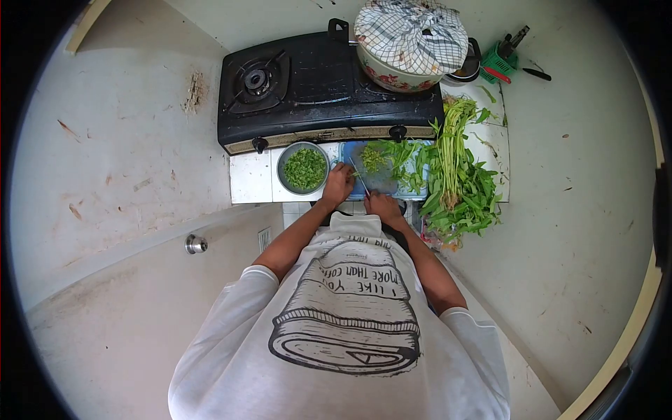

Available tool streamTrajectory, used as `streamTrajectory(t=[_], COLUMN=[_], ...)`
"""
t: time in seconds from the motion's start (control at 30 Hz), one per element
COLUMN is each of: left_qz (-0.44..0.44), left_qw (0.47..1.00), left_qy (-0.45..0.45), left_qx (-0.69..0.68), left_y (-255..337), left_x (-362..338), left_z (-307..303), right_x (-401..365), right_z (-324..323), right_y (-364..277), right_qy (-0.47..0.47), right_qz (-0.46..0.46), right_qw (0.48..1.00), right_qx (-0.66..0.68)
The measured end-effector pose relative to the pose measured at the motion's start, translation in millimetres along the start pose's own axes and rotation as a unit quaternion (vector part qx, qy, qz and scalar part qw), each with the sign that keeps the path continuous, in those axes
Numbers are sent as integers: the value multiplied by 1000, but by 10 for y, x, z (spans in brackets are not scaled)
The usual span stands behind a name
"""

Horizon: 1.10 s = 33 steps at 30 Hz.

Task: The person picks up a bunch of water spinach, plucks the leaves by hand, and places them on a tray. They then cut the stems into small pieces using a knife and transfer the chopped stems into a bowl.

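Note:
My right hand [383, 205] is closed round the handle of a knife [361, 178], whose thin blade points away from me over the blue cutting board [348, 149]. Just left of the blade, my left hand [339, 184] has its fingers curled together at the board's edge. A bit of green shows by its fingertips, but what they grip is too small to make out. Chopped green stems [372, 159] lie on the board, with loose leaves [402, 155] to their right. Beside my left hand stands a grey bowl [281, 178] filled with chopped greens [306, 168].
A big bunch of leafy greens [458, 157] lies to the right, hanging over the counter's front edge. Behind the board is a black two-burner stove [318, 84] bearing a cloth-covered pot [399, 80]. A green basket [499, 64] holds utensils at the back right. Walls close in both sides.

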<state>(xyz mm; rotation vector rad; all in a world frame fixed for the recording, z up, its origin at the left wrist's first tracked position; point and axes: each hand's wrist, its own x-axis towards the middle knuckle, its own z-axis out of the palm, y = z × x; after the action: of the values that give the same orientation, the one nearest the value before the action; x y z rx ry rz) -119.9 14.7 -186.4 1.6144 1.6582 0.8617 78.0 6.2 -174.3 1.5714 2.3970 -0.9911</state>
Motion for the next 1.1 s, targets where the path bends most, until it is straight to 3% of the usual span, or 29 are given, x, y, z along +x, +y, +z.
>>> streamTrajectory(t=[0.23,0.33,1.1], left_qz=[17,-14,-4], left_qw=[999,1000,1000], left_qy=[5,-6,15], left_qx=[29,7,3], left_y=[0,1,-16], left_x=[1,-6,-30], left_z=[5,15,31], right_x=[194,126,160], right_z=[65,56,100], right_y=[-31,8,-4], right_qy=[38,28,-3], right_qz=[-7,2,-8], right_qw=[999,999,1000], right_qx=[30,27,27])
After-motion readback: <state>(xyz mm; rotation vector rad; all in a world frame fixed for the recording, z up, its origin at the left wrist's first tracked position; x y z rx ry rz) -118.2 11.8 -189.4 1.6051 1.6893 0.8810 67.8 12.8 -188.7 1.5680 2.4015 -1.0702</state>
